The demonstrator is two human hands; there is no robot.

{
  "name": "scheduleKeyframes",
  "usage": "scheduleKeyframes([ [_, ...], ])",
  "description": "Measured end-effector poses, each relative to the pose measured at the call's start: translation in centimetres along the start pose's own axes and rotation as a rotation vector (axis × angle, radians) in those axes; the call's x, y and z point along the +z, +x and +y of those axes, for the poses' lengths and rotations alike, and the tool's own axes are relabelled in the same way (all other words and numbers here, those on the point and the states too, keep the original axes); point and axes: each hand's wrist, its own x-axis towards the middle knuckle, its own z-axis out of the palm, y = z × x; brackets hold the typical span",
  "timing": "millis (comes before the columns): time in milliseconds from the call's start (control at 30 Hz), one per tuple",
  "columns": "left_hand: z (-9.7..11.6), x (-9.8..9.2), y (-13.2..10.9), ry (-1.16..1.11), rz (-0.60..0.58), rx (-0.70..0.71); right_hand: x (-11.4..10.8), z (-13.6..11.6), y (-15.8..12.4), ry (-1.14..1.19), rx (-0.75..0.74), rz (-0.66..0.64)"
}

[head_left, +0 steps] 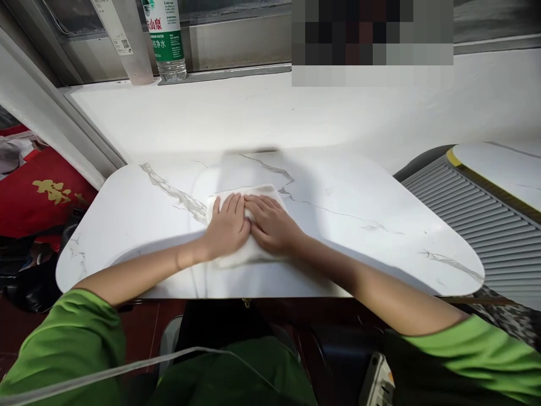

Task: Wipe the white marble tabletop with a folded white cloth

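Note:
A white folded cloth [243,258] lies on the white marble-patterned table [363,192], near the middle of its front half. My left hand [229,225] rests on the cloth with its fingers stretched out and pointing away from me. Beside it, touching at the thumbs, my right hand [273,224] presses on the cloth too, its fingers extended and angled to the left. Both palms face down and cover much of the cloth. Its far edge and near edge show around the hands.
A water bottle [167,42] and a tall clear container [131,48] stand on the window ledge behind the table. Red bags [42,192] sit at the left. A grey ribbed panel [499,225] lies to the right. A thin pale cord [139,366] crosses in front of me.

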Motion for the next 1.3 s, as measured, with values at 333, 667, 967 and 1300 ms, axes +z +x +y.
scheduleKeyframes([
  [333,-5.4,0.2,13.9,-0.039,0.027,-0.08,1.5,9.4,10.8,-0.029,0.18,0.011],
  [667,-3.0,0.3,10.8,-0.008,0.021,-0.091,1.0,8.1,7.5,-0.054,0.142,0.01],
  [967,5.4,1.4,-1.1,-0.005,0.05,-0.023,-2.0,0.4,-5.3,-0.066,-0.021,0.01],
  [1300,5.8,1.5,-0.6,-0.051,-0.004,0.041,-2.8,0.6,-6.1,-0.001,0.004,0.043],
])
